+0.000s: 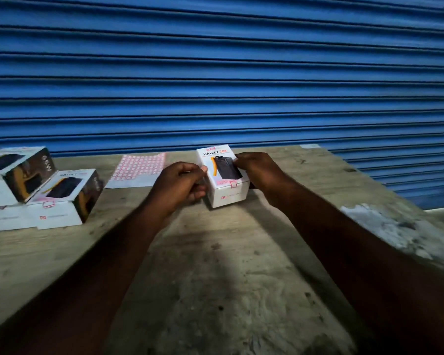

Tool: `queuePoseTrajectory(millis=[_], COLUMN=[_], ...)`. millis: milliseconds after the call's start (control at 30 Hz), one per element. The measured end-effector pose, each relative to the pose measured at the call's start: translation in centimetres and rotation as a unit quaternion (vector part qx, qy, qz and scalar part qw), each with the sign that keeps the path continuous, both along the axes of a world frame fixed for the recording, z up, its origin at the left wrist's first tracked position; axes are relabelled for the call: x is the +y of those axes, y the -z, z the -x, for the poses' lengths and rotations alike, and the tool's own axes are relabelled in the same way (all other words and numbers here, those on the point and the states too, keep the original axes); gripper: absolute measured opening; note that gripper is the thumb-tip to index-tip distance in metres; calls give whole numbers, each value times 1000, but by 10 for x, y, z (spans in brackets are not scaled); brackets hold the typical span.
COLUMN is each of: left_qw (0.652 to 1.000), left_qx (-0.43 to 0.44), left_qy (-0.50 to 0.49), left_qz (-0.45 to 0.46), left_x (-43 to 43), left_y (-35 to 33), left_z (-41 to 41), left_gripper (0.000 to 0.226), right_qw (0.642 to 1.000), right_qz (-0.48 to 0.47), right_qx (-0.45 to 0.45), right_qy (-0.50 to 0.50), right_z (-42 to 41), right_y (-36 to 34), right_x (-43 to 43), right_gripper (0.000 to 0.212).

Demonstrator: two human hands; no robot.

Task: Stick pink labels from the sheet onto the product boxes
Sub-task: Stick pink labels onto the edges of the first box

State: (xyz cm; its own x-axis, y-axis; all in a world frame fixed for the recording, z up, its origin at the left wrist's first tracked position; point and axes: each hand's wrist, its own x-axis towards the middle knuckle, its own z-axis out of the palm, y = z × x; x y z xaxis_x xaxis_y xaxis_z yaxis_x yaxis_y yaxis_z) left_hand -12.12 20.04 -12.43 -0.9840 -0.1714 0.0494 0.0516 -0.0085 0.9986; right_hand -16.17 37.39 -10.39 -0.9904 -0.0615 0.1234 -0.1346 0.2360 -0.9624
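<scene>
Product box lettered "HALLEY 20K", pink label over front edge

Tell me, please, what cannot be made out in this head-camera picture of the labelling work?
White cardboard product box: its side faces, head view, covered by the left hand and right hand gripping it.
Pink square label on its near edge: print too small.
White sheet of pink labels: near corner behind the left hand; the count is blurred.
Stacked white boxes: cut off by the left edge.
</scene>
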Motion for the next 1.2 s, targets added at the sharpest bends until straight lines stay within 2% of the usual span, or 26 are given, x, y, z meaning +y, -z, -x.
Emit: queuePoseTrajectory(millis=[167,300,400,533,767,900,1000,1133,1200], left_qw=[999,997,996,996,995,997,997,998,998], left_qx=[-13,-29,-41,-58,-76,-71,-69,-65,-47], left_qy=[21,39,46,51,44,31,22,27,22], left_qz=[-37,-55,-63,-54,-48,-27,-26,-5,36], left_x=[59,109,142,178,220,229,231,227,220], left_y=[-4,-4,-3,-1,10,14,16,15,12], left_z=[17,35,47,59,72,76,75,72,69], left_gripper=[18,18,18,18,17,20,19,21,21], right_qw=[997,992,989,984,975,975,978,978,966], right_qz=[-15,-8,9,15,11,4,-5,-60,-137], right_qx=[-1,-11,-38,-52,-70,-77,-65,-48,-7], right_qy=[70,125,145,170,210,207,196,194,221], right_z=[8,16,23,33,39,40,42,40,35], right_y=[-5,-6,-7,-1,6,14,18,16,8], right_x=[55,99,126,158,190,198,201,201,193], right_gripper=[32,46,34,28,25,37,35,21,29])
